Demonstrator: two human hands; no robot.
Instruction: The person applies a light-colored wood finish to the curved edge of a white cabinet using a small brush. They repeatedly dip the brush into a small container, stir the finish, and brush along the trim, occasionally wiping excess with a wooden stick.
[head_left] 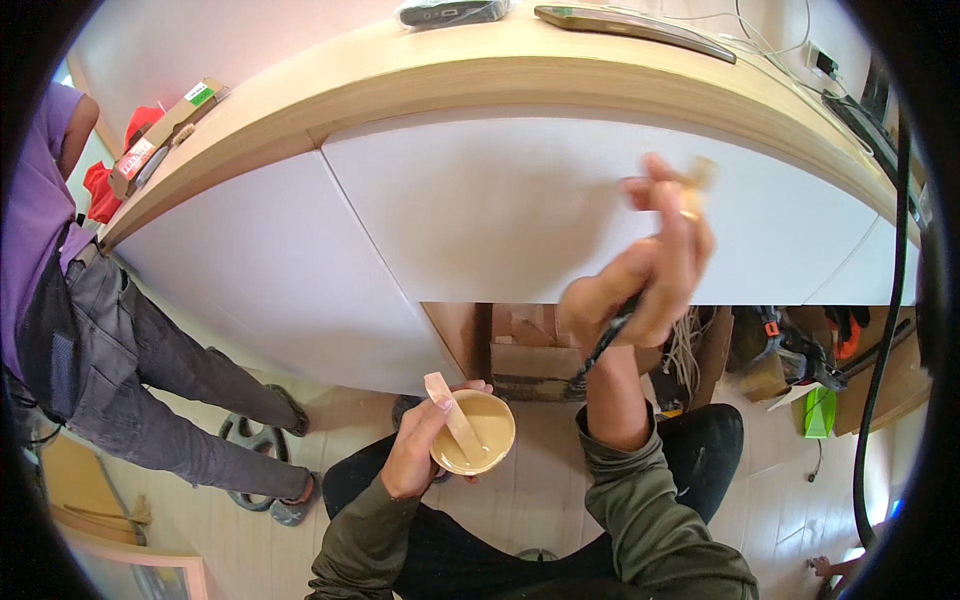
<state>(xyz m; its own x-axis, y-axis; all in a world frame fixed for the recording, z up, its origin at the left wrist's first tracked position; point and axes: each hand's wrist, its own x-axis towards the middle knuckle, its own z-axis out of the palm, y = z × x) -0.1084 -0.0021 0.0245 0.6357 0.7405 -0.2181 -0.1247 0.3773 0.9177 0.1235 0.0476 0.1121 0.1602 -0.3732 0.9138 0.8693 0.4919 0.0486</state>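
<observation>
My left hand (415,450) is closed round a small cup (509,455) of creamy tan paint (490,425), low in front of my knees. A flat wooden stick (455,420) leans in the cup, its lower end in the paint and my thumb against it. Raised in front of the white cabinet panel (480,210), my right hand (650,265) grips a paintbrush (615,325). Its dark handle points down toward my wrist. The pale bristle end, by my fingertips, is smeared by motion; whether it touches the panel I cannot tell.
Above the panels runs a wooden countertop (420,85) with a dark flat device (635,30) and cables. Cardboard boxes (530,360) and tools fill the opening below. A person in grey trousers (150,340) stands at left. A black cable (885,340) hangs at right.
</observation>
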